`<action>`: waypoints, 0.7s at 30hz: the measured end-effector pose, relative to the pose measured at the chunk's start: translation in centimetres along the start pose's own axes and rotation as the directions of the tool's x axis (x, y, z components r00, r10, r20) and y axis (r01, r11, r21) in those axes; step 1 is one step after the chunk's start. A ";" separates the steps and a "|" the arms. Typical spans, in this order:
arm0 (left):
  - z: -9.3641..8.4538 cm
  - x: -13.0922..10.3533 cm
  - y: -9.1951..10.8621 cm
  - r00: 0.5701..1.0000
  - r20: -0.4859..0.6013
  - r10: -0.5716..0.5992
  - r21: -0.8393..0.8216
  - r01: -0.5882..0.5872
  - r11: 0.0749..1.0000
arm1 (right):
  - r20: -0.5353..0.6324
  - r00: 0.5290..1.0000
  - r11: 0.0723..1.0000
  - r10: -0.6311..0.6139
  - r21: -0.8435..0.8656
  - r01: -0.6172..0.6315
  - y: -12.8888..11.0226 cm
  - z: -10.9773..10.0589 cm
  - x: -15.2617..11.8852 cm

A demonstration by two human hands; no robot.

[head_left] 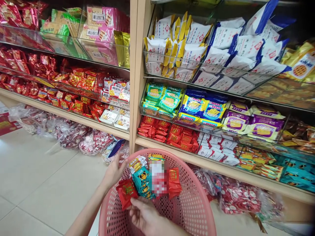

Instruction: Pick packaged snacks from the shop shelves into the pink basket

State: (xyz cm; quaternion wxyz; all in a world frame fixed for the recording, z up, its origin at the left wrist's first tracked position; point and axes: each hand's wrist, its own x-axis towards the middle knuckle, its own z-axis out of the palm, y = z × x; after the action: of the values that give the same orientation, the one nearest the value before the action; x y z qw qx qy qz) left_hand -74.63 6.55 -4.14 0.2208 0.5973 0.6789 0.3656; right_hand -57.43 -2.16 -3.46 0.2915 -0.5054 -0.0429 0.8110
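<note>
A pink plastic basket (197,183) with a perforated wall stands tilted on the floor in front of me. My left hand (116,170) grips its rim on the left side. Inside the basket's mouth, my right hand (146,213) pinches a red snack packet (126,193) between thumb and fingers. Next to that packet lie teal snack packets (142,180), a white-and-yellow packet (137,164) and another red packet (174,183). A pixelated patch covers the packets in the middle of the pile.
Shelves with clear-fronted bins rise ahead, split by a wooden post (136,75). They hold red packets (182,137), green biscuit packs (169,98), purple packs (265,126) and white-and-blue bags (248,46). Plastic bags of snacks (71,131) lie under the bottom shelf on the tiled floor (41,170).
</note>
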 end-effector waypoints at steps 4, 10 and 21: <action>0.1 0.1 -0.4 1.000 0.017 0.002 -0.007 -0.002 1.000 | -0.048 0.999 0.995 -0.003 0.099 0.008 -0.6 1.0 -0.1; 0.2 0.3 -0.8 0.999 0.031 0.015 0.002 -0.015 1.000 | -0.019 1.000 1.000 0.004 0.025 -0.003 -0.4 1.0 -1.1; 0.1 0.7 -0.6 0.997 0.074 0.008 0.059 -0.012 0.998 | 0.445 0.525 -0.056 -0.726 -0.798 0.599 -13.7 -6.3 -5.2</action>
State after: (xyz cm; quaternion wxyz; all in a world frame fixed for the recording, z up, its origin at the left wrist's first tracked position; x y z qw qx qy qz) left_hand -75.05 7.24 -4.53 0.2260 0.6200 0.6779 0.3241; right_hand -44.58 5.06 2.63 0.3204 -0.5304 -0.6967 0.3614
